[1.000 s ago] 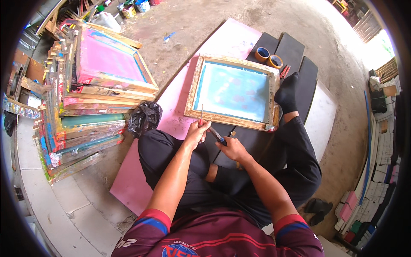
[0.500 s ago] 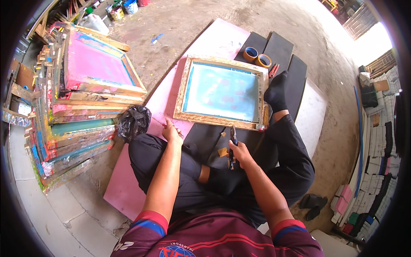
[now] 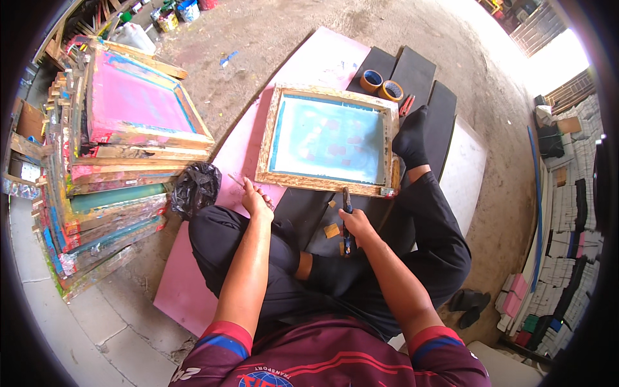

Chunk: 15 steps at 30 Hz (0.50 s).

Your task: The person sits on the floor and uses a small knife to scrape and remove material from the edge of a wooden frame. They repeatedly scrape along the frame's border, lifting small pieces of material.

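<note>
A person is sitting over a wooden-framed screen [image 3: 309,182], a thin tool [image 3: 236,180] in the left hand [image 3: 258,198] and pliers [image 3: 347,244] in the right hand [image 3: 359,226].
The frame is lying at the person's 12 o'clock, across a pink sheet [image 3: 184,277] and dark panels [image 3: 303,209]; around it, the left hand is resting near 8 o'clock, fingers curling about the tool, whose shaft is pointing toward 10, its handle mostly hiding. The right fist, at 5, is wrapping closely around the pliers, which are pointing to 12, jaws beside the near rail; their gap and any contact I cannot tell. Tan scraps [image 3: 331,230] are lying at 6, a black bag [image 3: 196,187] is sitting past 8, stacked frames [image 3: 148,134] are standing at 9, and tape rolls [image 3: 391,91] are sitting between 1 and 2.
</note>
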Available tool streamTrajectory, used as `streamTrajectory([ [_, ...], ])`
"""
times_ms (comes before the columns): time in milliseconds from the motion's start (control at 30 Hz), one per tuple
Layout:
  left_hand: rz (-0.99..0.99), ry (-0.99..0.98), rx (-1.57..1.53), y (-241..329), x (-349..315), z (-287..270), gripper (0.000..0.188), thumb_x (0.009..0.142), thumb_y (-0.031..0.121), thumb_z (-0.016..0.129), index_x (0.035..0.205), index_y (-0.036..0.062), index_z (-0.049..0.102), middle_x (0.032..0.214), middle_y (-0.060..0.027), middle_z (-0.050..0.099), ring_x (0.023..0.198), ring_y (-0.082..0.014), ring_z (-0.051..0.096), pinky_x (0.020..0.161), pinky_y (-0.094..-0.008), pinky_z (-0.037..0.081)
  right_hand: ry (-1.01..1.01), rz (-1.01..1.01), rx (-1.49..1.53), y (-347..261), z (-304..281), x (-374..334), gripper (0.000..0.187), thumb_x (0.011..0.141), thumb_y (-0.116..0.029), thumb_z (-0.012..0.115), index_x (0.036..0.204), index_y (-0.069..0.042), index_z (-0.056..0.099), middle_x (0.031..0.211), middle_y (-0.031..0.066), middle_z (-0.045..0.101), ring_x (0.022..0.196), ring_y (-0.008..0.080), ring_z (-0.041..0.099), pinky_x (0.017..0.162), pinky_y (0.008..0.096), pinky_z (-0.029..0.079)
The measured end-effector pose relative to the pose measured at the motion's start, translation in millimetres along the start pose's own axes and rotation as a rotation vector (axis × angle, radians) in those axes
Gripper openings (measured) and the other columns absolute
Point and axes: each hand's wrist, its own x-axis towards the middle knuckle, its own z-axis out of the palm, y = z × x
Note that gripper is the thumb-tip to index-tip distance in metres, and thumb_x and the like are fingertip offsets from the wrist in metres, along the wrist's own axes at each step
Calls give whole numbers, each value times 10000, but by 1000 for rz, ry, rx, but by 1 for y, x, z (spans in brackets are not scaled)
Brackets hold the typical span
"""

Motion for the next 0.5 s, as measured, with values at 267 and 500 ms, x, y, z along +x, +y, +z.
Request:
streamTrajectory([
  [267,0,-29,13,-3,-3,2,506,970,620,584,820,152,464,663,31,453,464,-126,451,426,-303,382,100,23,-21,-6,7,-5,353,959,-287,642,878,56,620,658,104,605,519,211,604,519,393,485],
  [500,19,-28,25,-4,-6,4,499,978,589,596,782,157,442,627,27,434,452,-134,436,429,-318,384,30,46,208,12,12,4,313,978,-290,652,945,17,603,661,93,605,504,217,593,492,388,488],
])
